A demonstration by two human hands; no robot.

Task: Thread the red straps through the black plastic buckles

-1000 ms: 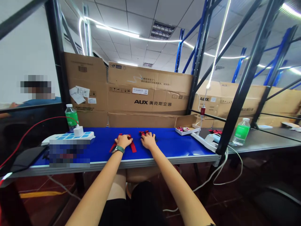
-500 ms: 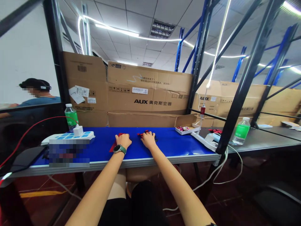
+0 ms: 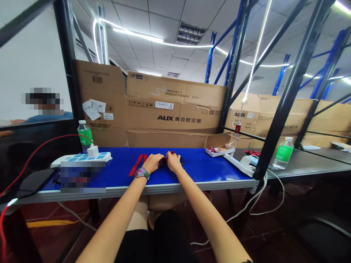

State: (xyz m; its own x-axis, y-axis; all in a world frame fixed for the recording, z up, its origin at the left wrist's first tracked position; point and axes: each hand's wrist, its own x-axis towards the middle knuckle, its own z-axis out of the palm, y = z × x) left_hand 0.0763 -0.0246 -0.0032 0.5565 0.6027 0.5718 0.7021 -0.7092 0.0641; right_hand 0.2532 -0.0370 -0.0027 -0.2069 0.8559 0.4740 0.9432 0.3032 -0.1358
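Observation:
Over the blue tabletop (image 3: 197, 166) my two hands work close together. My left hand (image 3: 153, 163), with a watch at its wrist, has its fingers bent and pinched at a small dark and red piece (image 3: 163, 162). From the other side my right hand (image 3: 174, 162) closes its fingers on the same piece, whose kind I cannot make out because the fingers cover most of it. Behind my right fingers a bit of red and black material (image 3: 182, 161) pokes out. Flat red strips (image 3: 136, 165) lie just left of my left hand.
A white open box (image 3: 216, 150) with small colourful items stands at back right, beside a white power strip (image 3: 238, 165). On the left are another power strip (image 3: 82, 157) and a water bottle (image 3: 85, 135). Cardboard (image 3: 175, 117) walls the back. A person (image 3: 46, 117) sits at far left.
My left hand has moved right, off the red strips, to meet my right hand at the dark and red piece. The strips now show fully. My right fingers have drawn together.

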